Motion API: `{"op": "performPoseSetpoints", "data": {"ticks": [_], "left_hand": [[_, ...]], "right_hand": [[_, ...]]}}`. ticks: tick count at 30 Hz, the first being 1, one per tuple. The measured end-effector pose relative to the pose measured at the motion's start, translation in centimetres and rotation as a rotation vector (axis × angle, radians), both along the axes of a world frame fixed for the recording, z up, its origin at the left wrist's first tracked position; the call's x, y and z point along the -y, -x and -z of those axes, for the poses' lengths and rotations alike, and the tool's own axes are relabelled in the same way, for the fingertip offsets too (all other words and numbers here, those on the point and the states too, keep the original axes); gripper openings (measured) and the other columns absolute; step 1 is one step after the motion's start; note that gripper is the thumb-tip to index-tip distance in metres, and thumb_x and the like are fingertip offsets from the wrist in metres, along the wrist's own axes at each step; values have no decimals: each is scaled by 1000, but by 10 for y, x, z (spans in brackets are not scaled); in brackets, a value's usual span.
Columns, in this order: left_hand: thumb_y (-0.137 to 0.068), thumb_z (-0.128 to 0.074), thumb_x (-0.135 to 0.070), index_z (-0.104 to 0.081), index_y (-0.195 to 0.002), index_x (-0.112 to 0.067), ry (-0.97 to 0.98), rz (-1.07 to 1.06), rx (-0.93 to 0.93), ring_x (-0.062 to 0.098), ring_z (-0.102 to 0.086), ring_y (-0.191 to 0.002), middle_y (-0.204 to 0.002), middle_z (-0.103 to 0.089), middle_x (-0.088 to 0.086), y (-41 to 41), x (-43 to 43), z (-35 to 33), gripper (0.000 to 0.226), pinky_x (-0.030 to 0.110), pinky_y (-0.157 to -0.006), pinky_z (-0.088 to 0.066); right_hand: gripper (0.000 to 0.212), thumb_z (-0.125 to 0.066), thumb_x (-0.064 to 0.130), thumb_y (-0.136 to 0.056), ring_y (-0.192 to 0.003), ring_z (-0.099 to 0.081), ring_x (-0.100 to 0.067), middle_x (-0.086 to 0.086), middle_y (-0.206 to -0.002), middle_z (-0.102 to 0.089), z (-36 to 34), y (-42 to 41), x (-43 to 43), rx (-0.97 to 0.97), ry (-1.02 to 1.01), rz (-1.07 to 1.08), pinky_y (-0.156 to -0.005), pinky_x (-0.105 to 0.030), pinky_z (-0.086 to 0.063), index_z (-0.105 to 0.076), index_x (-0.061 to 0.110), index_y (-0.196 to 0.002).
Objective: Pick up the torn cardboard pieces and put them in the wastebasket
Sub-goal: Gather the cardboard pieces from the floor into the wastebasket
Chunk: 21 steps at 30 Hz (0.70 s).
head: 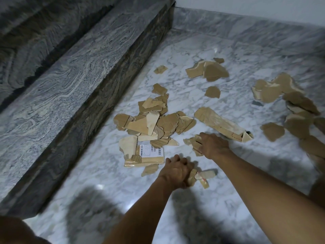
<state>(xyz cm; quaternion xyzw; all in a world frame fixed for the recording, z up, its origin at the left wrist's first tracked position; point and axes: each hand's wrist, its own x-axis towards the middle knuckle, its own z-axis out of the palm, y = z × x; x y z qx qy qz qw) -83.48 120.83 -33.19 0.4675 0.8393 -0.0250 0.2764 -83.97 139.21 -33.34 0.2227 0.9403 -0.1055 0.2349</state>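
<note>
Both arms reach forward and down over the marble floor (123,191). The left hand (173,170) is fisted, its fingers curled tight round a few cardboard scraps (198,176). The right hand (213,145), palm down, has its fingers bent round a stack of pieces (192,142) resting on the floor. Other torn cardboard (151,120) lies scattered across the floor, near the stone step (70,85).

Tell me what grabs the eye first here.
Torn cardboard pieces litter the white marble floor, heaped thickest beside the grey stone step. Low in the middle, the left hand and right hand each grip a few of them.
</note>
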Motion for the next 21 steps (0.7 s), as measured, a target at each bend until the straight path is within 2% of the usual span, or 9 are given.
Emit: {"op": "performPoseSetpoints", "data": {"ticks": [3, 7, 11, 13, 16, 19, 21], "left_hand": [[-78, -75, -34, -33, -138, -22, 16, -48, 46, 33, -37, -122, -136, -40, 10, 1, -1, -1, 75, 46, -94, -40], [-74, -79, -32, -35, -139, -18, 21, -79, 85, 33, -43, -117, -131, -40, 15, 5, 0, -2, 80, 38, -95, -39], [-72, -81, -30, -38, -131, -22, -16, -228, 182, 33, -56, -109, -124, -48, 14, 6, 10, 3, 74, 38, -89, -51], [-72, -78, -33, -37, -132, -21, -10, -239, 135, 33, -54, -113, -126, -51, 15, 4, 14, 0, 73, 41, -91, -48], [-75, -74, -39, -34, -136, -18, 47, -219, -4, 36, -40, -120, -133, -38, 17, -2, 17, -1, 75, 50, -94, -46], [-73, -81, -34, -33, -137, -18, 70, -248, 22, 37, -42, -116, -133, -34, 19, -4, 16, 0, 82, 48, -92, -51], [-74, -81, -30, -31, -137, -18, 64, -278, 61, 36, -48, -114, -130, -41, 20, -4, 17, -2, 82, 46, -92, -51]], "right_hand": [[31, -56, 26, -94, -121, -56, -29, -2, -129, -60, -1, 1, 1, 1, -9, 9, -87, -40, -47, -51, 27, -125], [29, -54, 26, -96, -119, -57, -28, -2, -127, -61, 0, 1, 1, -7, -23, -1, -81, -38, -44, -51, 26, -125], [32, -56, 28, -94, -121, -55, -27, -1, -129, -59, 0, 3, 2, 32, -34, 0, -83, -39, -45, -50, 27, -126], [34, -58, 29, -94, -123, -53, -27, -1, -130, -58, -1, 5, 3, 48, -54, -1, -87, -41, -46, -50, 26, -127], [35, -59, 29, -93, -124, -53, -28, -2, -131, -58, -1, 7, 4, 59, -69, -5, -91, -42, -48, -51, 25, -126], [33, -57, 26, -93, -124, -53, -28, -3, -131, -58, -1, 6, 4, 51, -63, 3, -93, -43, -48, -51, 25, -125], [33, -56, 23, -93, -124, -53, -29, -3, -131, -58, -1, 4, 5, 46, -51, 6, -91, -43, -47, -50, 25, -126]]}}
